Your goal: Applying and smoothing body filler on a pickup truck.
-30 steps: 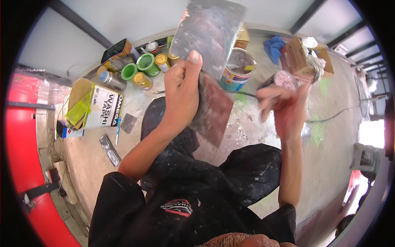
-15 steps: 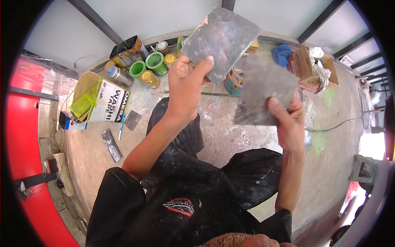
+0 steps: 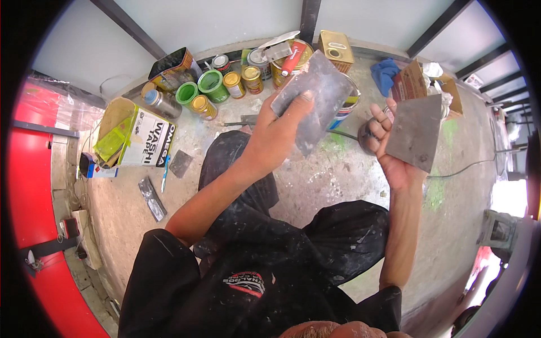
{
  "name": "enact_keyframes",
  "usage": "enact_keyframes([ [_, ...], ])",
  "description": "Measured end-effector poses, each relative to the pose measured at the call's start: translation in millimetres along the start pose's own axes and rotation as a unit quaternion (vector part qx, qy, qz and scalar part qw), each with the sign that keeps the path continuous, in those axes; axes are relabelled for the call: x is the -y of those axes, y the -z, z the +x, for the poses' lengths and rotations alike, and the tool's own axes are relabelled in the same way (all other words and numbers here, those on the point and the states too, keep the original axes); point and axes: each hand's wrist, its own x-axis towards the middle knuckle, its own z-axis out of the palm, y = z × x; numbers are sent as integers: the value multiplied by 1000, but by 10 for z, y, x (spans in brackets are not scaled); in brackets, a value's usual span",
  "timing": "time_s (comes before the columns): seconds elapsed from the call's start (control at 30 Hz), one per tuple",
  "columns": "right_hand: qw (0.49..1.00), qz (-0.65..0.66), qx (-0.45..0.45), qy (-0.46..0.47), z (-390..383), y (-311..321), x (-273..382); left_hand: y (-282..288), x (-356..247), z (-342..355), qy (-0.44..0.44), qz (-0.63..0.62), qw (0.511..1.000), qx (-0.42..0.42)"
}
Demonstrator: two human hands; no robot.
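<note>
My left hand (image 3: pixel 276 129) grips a grey, putty-smeared metal spreader plate (image 3: pixel 318 96) by its lower left edge, thumb across its face, holding it up over the paint cans. My right hand (image 3: pixel 394 152) holds a second, smaller grey plate (image 3: pixel 416 130) flat against the palm, to the right and apart from the first one. Both plates hang above the concrete floor (image 3: pixel 338 174). Under the left plate a blue-banded paint can (image 3: pixel 345 107) is partly hidden. My dark, paint-spattered trousers (image 3: pixel 253 248) fill the lower middle.
Along the wall stand several small cans with green and yellow lids (image 3: pixel 214 84), a large open tin with a red-handled tool (image 3: pixel 290 56), a square gold tin (image 3: pixel 335 48), a blue rag (image 3: pixel 386 73) and a torn carton (image 3: pixel 414 81). A cardboard box (image 3: pixel 135 135) and scraper blades (image 3: pixel 152 197) lie left. A cable (image 3: pixel 468 166) runs right.
The two plates have separated: my right hand has carried its plate rightward and turned it more upright, while my left hand's plate has dropped a little lower and tilted.
</note>
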Motion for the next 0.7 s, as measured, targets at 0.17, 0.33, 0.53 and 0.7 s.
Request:
enact_keyframes([
  [0.17,997,43,28,50,-79,-193,76,82,-51,27,23,-13,1000,-11],
  [0.33,998,-57,28,27,-47,-392,109,74,-68,11,47,-10,999,8],
  [0.53,989,-102,-94,52,-36,-198,-19,-42,-72,-94,-14,70,993,89],
  [0.7,957,-264,-102,58,-101,-487,-297,-63,-111,-162,-21,-35,965,257],
])
